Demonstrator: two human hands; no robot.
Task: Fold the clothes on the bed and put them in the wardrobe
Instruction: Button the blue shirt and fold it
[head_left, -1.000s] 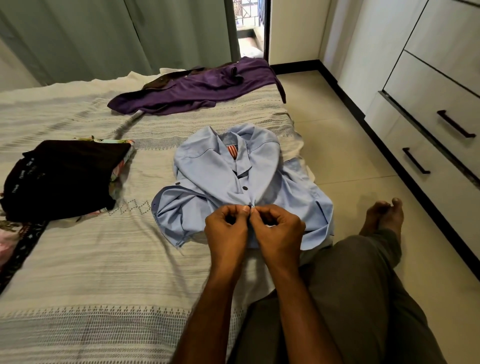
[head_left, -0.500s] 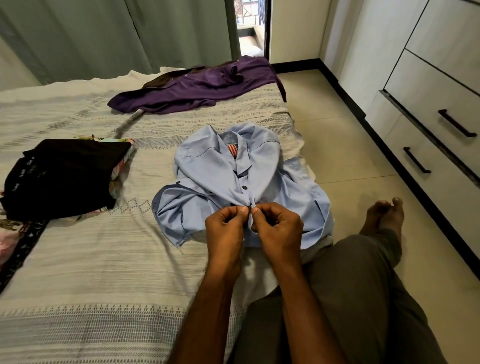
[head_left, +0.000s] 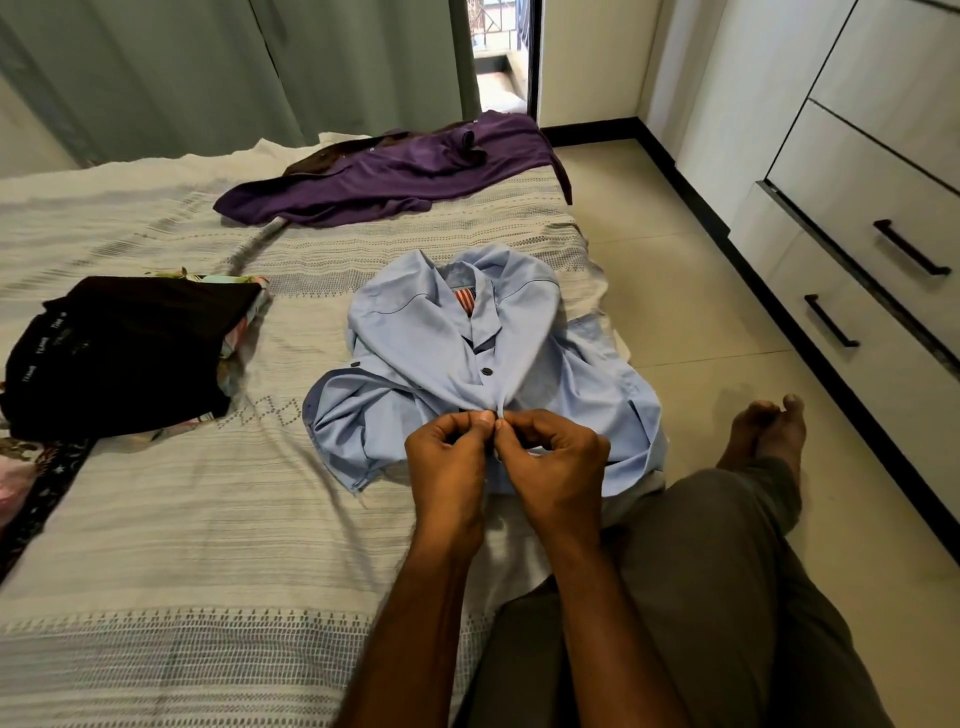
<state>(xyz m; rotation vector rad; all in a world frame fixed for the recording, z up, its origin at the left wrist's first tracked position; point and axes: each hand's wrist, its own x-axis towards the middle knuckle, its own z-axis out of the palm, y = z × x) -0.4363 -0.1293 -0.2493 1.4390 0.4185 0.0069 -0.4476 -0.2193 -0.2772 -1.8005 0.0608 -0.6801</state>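
nearest to the camera are the person's forearms, and one bent leg (head_left: 727, 597) in grey trousers hangs over the right side of the bed (head_left: 156, 519). the left hand (head_left: 449, 470) and the right hand (head_left: 558, 467) meet just in front of the body, thumb tips almost touching. both hands have the fingers curled, and each pinches a small piece of the front edge of the blue shirt (head_left: 467, 358), at the place where the two front edges come together. it looks like the person is closing a button there, but the button itself is hidden by the fingers, so i cannot tell for sure.

the shirt lies on the bed directly ahead of the hands, near the right edge. its long axis runs away from the person: the lower part is under the hands and the collar (head_left: 467, 283) is at the far end. one dark button (head_left: 487, 371) shows on the front line just beyond the grip. because the shirt is in the middle between both hands, neither hand is nearer; i think the next button to work is further along this same line.

to the left, well apart from the shirt, a pile of dark clothes (head_left: 130, 348) is already folded. farther away a purple garment (head_left: 395, 171) lies unfolded near the curtain (head_left: 208, 67). the wardrobe (head_left: 857, 208) with drawers stands on the right, across the floor.
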